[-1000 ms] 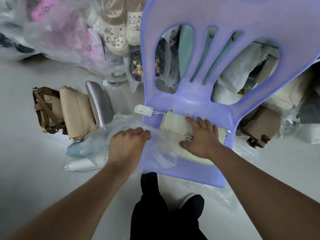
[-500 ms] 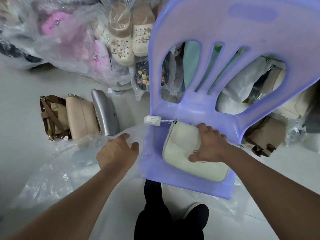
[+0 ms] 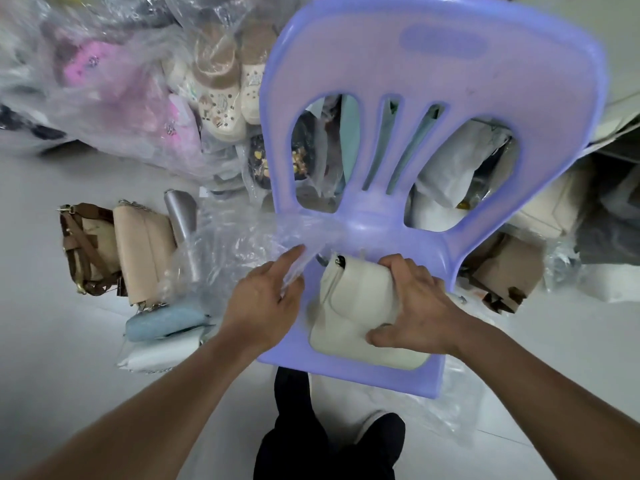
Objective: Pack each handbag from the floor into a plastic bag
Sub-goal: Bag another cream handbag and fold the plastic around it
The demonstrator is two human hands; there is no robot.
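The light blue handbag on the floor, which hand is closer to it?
Left. The left hand, pinching the plastic bag, is just right of the light blue handbag; the right hand holds the cream handbag farther right.

The right hand (image 3: pixel 412 306) covers the middle of the cream handbag (image 3: pixel 349 289), so its front fastening cannot be seen. The clear plastic bag (image 3: pixel 242 251) veils the lower half of the silver handbag (image 3: pixel 180 216) and blurs its outline. The purple chair (image 3: pixel 433 133) hides most of the wrapped goods behind its back. The bagged pink shoes (image 3: pixel 90 67) at upper left are smeared with blur. The white handbag (image 3: pixel 162 355) lies partly under the light blue handbag (image 3: pixel 162 323).
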